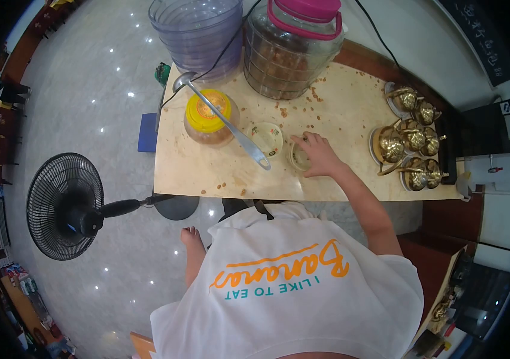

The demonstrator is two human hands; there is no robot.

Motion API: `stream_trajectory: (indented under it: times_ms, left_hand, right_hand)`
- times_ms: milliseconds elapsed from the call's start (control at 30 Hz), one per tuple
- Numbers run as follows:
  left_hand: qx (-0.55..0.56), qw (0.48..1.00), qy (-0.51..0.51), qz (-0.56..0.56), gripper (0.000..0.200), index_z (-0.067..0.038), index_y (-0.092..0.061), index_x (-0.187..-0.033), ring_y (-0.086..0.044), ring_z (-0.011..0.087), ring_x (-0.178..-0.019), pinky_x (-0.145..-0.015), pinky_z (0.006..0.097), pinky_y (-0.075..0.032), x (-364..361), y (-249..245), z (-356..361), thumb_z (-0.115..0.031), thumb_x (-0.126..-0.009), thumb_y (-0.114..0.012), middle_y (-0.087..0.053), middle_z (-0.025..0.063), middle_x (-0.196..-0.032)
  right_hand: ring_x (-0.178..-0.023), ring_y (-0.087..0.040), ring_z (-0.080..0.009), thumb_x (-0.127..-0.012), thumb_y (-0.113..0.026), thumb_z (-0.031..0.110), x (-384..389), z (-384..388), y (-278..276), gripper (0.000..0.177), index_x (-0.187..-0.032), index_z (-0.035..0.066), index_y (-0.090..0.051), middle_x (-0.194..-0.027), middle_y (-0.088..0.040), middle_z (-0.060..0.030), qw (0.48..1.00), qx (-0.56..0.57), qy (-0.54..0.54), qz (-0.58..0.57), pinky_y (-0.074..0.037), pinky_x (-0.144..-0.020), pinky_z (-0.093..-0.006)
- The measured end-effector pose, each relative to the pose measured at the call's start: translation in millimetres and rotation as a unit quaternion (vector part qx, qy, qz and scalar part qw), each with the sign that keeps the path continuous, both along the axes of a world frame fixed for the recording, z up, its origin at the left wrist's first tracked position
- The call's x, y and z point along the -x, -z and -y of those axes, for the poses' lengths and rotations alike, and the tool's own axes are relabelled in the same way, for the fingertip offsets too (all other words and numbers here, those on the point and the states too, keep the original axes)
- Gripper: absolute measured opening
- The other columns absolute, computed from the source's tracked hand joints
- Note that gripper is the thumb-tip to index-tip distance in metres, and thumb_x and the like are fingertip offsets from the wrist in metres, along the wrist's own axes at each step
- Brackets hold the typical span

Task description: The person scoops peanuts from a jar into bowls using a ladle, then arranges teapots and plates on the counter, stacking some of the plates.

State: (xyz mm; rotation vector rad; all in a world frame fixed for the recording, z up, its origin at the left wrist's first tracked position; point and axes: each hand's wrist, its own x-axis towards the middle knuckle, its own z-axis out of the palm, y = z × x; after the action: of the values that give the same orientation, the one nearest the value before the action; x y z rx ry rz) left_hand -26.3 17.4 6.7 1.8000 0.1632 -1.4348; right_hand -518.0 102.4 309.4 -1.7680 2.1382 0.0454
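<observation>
My right hand [320, 157] reaches over the table from the right, its fingers and thumb around the rim of a small clear bowl [298, 160]. Just left of it sits a patterned shallow bowl [268, 137]. A long metal ladle [222, 117] lies slantwise across the yellow lid [207, 111] of a squat jar, its handle end reaching past the patterned bowl. My left hand [190, 236] hangs low beside my body, off the table, with loosely bent fingers and nothing visible in them.
At the table's far side stand stacked clear purplish tubs [201, 36] and a big jar [285, 57] with a pink lid. Gold teapots [413, 137] on trays line the right end. Brown crumbs dot the wooden tabletop [338, 113]. A black fan [66, 206] stands at left.
</observation>
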Motion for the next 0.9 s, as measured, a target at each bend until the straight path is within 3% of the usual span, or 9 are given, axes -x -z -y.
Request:
stream_trajectory:
  times_ms: [133, 233, 433, 633, 833, 900]
  left_hand:
    - [0.014, 1.0, 0.016, -0.013, 0.025, -0.001, -0.045, -0.101, -0.051, 0.0281, -0.099, -0.082, 0.0408, -0.041, -0.5, -0.8, -0.3, -0.02, -0.086, -0.044, -0.049, 0.008, -0.104]
    - [0.099, 0.989, 0.106, -0.013, 0.027, 0.0, -0.045, -0.102, -0.05, 0.0286, -0.102, -0.083, 0.0405, -0.041, -4.7, -1.3, -6.8, -0.022, -0.086, -0.044, -0.048, 0.0085, -0.106]
    - [0.032, 0.999, 0.029, -0.013, 0.029, 0.0, -0.044, -0.104, -0.05, 0.0275, -0.101, -0.083, 0.0402, -0.041, 6.3, -15.1, -1.5, -0.023, -0.086, -0.044, -0.048, 0.0084, -0.109]
    - [0.008, 1.0, 0.023, 0.001, 0.029, -0.001, -0.044, -0.106, -0.051, 0.0271, -0.1, -0.083, 0.0404, -0.041, -0.3, -2.6, -4.3, -0.021, -0.085, -0.045, -0.048, 0.0078, -0.11]
    - [0.012, 1.0, 0.018, 0.014, 0.029, -0.002, -0.045, -0.107, -0.052, 0.0266, -0.098, -0.082, 0.0406, -0.041, -0.1, -3.0, -1.7, -0.021, -0.085, -0.045, -0.049, 0.0078, -0.109]
    - [0.007, 0.999, 0.028, 0.013, 0.029, -0.002, -0.045, -0.107, -0.052, 0.0265, -0.098, -0.082, 0.0405, -0.041, -1.5, -0.4, -0.6, -0.021, -0.085, -0.045, -0.049, 0.0078, -0.109]
  right_hand:
    - [-0.115, -0.039, -0.0347, -0.045, -0.082, 0.025, -10.4, 16.2, 3.8, 0.11, -0.139, 0.02, -0.025, -0.126, -0.036, -0.018, 1.0, 0.018, -0.017, -0.016, -0.036, -0.093, -0.0455]
    - [-0.115, -0.04, -0.0344, -0.045, -0.082, 0.025, -9.8, 27.9, 8.5, 0.112, -0.14, 0.02, -0.022, -0.127, -0.037, -0.0174, 0.999, 0.037, -0.005, -0.019, -0.036, -0.093, -0.0455]
    - [-0.116, -0.039, -0.0348, -0.046, -0.082, 0.026, -4.1, 37.0, 5.5, 0.114, -0.141, 0.021, -0.019, -0.127, -0.038, -0.0174, 1.0, 0.029, -0.002, -0.004, -0.035, -0.094, -0.0464]
    - [-0.117, -0.038, -0.0355, -0.047, -0.081, 0.027, -1.0, 31.0, -2.4, 0.113, -0.141, 0.021, -0.018, -0.128, -0.036, -0.0183, 0.999, 0.043, 0.003, 0.001, -0.033, -0.095, -0.0471]
    - [-0.117, -0.038, -0.0359, -0.048, -0.079, 0.027, 32.5, -7.2, -25.2, 0.11, -0.14, 0.024, -0.019, -0.129, -0.036, -0.0184, 0.988, 0.115, 0.102, -0.009, -0.033, -0.096, -0.0466]
    - [-0.118, -0.037, -0.0361, -0.048, -0.079, 0.026, 42.7, -19.6, -24.0, 0.11, -0.141, 0.025, -0.018, -0.129, -0.036, -0.0185, 0.988, 0.077, 0.128, -0.026, -0.033, -0.096, -0.0463]
